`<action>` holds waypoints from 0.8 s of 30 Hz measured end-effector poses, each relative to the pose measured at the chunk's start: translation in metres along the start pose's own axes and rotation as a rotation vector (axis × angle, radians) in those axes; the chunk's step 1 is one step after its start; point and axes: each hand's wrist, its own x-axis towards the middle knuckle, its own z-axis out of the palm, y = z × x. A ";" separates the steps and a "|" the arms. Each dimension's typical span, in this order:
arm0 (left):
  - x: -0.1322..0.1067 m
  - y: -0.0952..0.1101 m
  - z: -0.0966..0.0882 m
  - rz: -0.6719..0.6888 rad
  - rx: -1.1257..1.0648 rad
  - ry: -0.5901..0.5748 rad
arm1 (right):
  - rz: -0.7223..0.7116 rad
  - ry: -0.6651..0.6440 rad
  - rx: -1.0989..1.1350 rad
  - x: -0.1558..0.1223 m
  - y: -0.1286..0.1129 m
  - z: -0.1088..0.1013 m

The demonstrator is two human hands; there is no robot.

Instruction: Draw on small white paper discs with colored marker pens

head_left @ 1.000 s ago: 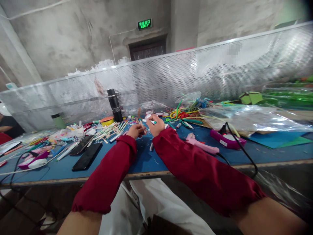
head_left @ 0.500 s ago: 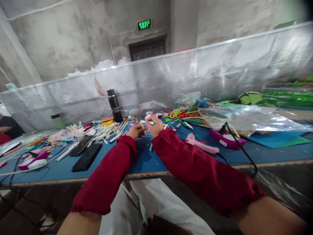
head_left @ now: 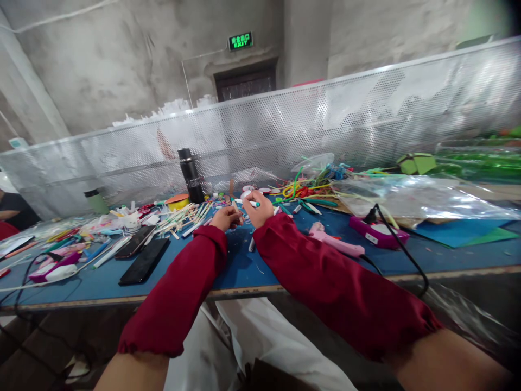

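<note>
My right hand [head_left: 260, 209] is closed round a white marker pen [head_left: 253, 204] with a green end, its tip pointing left toward my other hand. Close beside it, my left hand [head_left: 226, 218] pinches a small pale stick-like piece [head_left: 235, 207], partly hidden by the fingers. Both hands are just above the blue table [head_left: 240, 266]. Under the right wrist lies another white pen [head_left: 251, 244]. Left of my hands is a spread of pale sticks and pens [head_left: 191, 216].
Two dark phones [head_left: 145, 262] lie front left. Behind stand a black flask [head_left: 191, 176] and a yellow tape roll [head_left: 178, 202]. At right are a pink glue gun [head_left: 336, 241], a purple power strip [head_left: 378, 232] with a black cable, and coloured pipe cleaners [head_left: 309, 187]. A perforated metal screen [head_left: 260, 127] backs the table.
My hands have shifted only very slightly, with the marker pen moving a touch to the right. Everything else stays where it was.
</note>
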 end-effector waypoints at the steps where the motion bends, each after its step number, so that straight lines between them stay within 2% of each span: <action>1: 0.000 0.000 0.000 -0.002 -0.003 -0.005 | -0.007 0.000 0.003 0.000 -0.001 0.000; 24: 0.003 -0.004 0.000 0.001 0.027 -0.033 | -0.013 0.000 0.016 0.001 0.002 0.001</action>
